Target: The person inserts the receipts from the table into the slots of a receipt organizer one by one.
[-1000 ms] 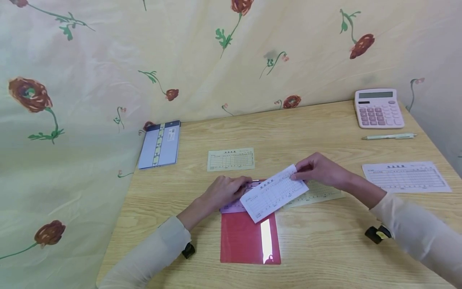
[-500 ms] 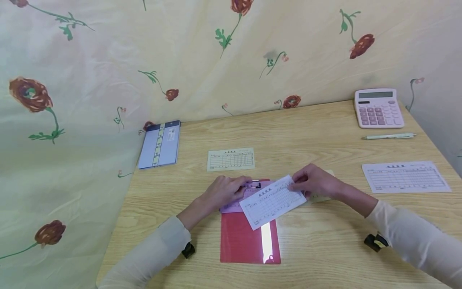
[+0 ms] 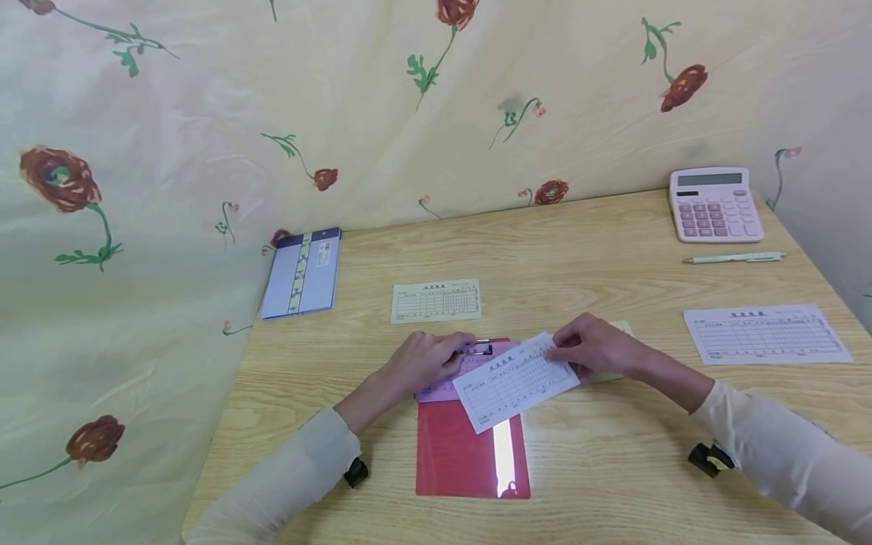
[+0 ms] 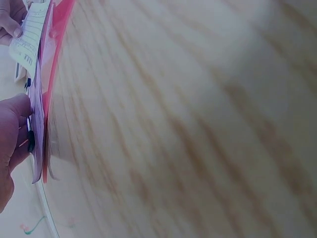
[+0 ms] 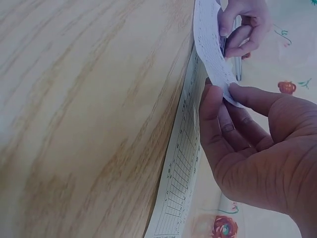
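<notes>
A red clipboard (image 3: 453,454) lies on the wooden table with a pink printed form (image 3: 437,391) across its upper part. My left hand (image 3: 425,357) is at the clipboard's top edge and grips the metal clip (image 3: 483,347); in the left wrist view the thumb presses by the dark clip part (image 4: 31,141). Between thumb and fingers my right hand (image 3: 596,344) pinches a white printed slip (image 3: 514,386) by its upper right corner. The slip is tilted over the pink form and the clipboard. Under the right hand lies a pale yellow slip (image 5: 181,168), partly hidden.
Another pale yellow slip (image 3: 436,301) lies behind the clipboard. White slips (image 3: 766,334) rest at the right, below a pen (image 3: 736,258) and a pink calculator (image 3: 715,204). A light blue packet (image 3: 300,274) lies at the back left, by the flowered cloth.
My right hand has lowered the white slip slightly toward the clipboard, uncovering more of the clip and the pink form. Over the last half second little moves. The left hand stays put.
</notes>
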Action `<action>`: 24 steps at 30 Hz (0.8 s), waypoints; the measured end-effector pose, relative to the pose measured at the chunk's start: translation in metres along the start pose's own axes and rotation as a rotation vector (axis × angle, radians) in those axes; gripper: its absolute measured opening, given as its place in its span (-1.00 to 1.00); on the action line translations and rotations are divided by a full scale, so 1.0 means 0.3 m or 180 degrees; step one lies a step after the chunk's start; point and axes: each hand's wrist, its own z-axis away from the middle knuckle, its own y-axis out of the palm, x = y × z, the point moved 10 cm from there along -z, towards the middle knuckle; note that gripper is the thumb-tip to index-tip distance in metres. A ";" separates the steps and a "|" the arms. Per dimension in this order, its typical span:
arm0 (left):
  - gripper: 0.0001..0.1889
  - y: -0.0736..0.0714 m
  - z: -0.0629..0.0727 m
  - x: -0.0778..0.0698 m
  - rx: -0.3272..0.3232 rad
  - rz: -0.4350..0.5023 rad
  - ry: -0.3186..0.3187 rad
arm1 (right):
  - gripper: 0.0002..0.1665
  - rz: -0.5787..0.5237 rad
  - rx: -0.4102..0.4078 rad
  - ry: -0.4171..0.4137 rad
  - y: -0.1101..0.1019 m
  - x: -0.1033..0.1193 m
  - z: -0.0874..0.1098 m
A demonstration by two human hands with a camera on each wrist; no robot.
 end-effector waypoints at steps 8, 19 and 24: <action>-0.66 0.002 0.000 0.001 -0.0006 -0.0031 0.0018 | -0.85 -0.0081 0.0130 0.0004 0.016 0.000 0.008; -0.64 0.005 0.002 0.003 0.0030 -0.0017 -0.0017 | -0.79 -0.0019 0.0328 -0.0056 0.039 0.011 0.016; -0.65 0.007 0.001 0.005 0.0062 -0.0002 -0.0040 | -0.80 -0.0005 0.0451 -0.0102 0.051 0.011 0.020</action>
